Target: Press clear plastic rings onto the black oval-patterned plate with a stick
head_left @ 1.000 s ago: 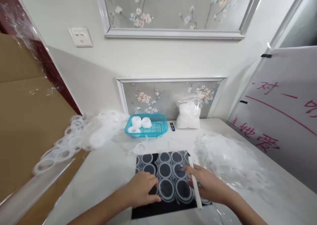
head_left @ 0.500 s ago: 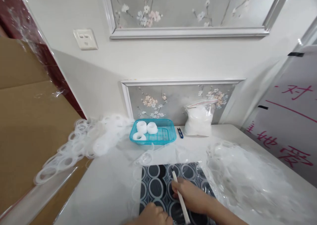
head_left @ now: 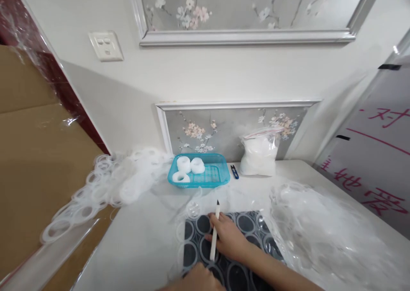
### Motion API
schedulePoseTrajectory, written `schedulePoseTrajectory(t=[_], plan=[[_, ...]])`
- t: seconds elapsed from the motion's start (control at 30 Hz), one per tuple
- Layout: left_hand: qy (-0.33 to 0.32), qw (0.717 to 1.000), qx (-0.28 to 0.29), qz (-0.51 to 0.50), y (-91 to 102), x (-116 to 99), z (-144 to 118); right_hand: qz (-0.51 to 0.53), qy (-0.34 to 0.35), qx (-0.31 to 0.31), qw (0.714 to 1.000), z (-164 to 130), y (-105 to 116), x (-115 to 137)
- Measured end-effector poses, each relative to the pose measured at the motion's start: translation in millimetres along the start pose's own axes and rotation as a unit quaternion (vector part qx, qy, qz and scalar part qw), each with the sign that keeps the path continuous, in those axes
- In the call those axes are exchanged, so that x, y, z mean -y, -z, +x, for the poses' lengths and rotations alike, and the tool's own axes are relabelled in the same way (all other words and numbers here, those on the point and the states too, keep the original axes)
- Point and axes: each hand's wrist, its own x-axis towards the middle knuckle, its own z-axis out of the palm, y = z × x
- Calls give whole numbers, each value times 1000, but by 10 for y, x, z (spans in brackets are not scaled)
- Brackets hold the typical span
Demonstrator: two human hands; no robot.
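My right hand (head_left: 229,235) is closed around a slim white pencil-shaped tool (head_left: 214,240) with a dark pointed tip. The tip points away from me, toward the far edge of a black sheet (head_left: 243,276) patterned with pale rings. Clear film with ring outlines lies over this sheet and past its left side. At the bottom edge of the view, my left hand (head_left: 200,279) rests curled on the sheet's near left part. Its fingertips are hidden, and I cannot make out what they grip.
A turquoise basket (head_left: 208,183) holds three white rolls (head_left: 183,164). Blue thread snips (head_left: 235,172) and a zip bag of white material (head_left: 259,155) stand beside it. Translucent rings (head_left: 92,197) pile up left, crumpled clear film (head_left: 323,231) right. Cardboard (head_left: 41,163) borders the left.
My right hand has moved away from me and slightly left, and the tool has swung to lean the other way. The left hand has slid slightly down. The view has shifted a little.
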Motion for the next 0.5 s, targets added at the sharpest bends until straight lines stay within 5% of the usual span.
schedulePoseTrajectory(t=[0.1,0.2,0.33,0.5], plan=[[151,981,-5,-119,564,307,-90,-23,-31,-17,999,97,-112,19],[347,934,-75,-45,950,719,-86,-22,-52,-37,998,153,-172,25],[386,918,-91,7,993,1038,135,-31,-53,-43,997,175,-201,7],[407,910,-77,26,887,1095,448,-41,-54,-38,997,92,-220,-4]])
